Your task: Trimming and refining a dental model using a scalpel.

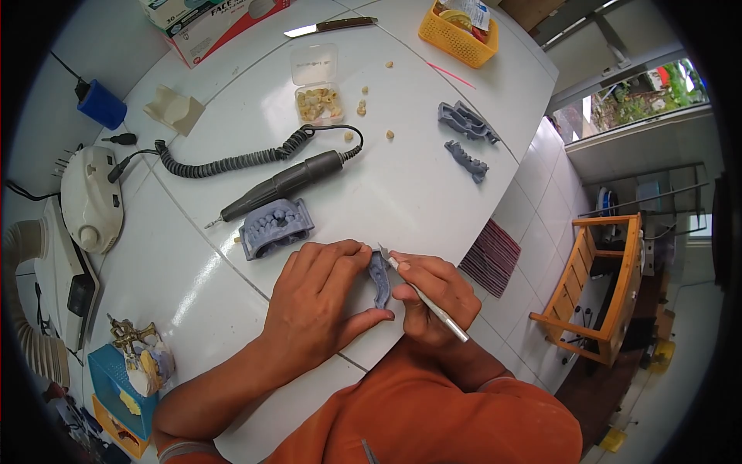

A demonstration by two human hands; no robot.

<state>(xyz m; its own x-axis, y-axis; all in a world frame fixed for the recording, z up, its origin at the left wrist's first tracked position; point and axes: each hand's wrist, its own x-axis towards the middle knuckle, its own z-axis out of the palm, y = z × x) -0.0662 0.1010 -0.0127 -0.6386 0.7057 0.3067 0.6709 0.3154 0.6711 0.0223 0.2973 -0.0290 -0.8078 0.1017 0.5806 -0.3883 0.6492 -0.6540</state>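
Note:
My left hand (309, 301) steadies a small curved grey-blue dental model piece (379, 284) near the table's front edge, its fingers at the top end and thumb at the lower end. My right hand (440, 290) grips a slim silver craft knife (442, 313) like a pen. The knife's tip points up and left, at the upper end of the piece; whether it touches is too small to tell. Just beyond my left hand stands a larger grey-blue dental model (277, 226) with a row of teeth. A dark rotary handpiece (282, 185) lies right behind that model.
A coiled cord (224, 164) links the handpiece to a white control unit (93, 197). Farther back are a clear box of tooth-like bits (318, 104), loose bits, a brown-handled knife (340, 25) and a yellow basket (457, 40). Two grey dental pieces (468, 122) lie toward the right edge.

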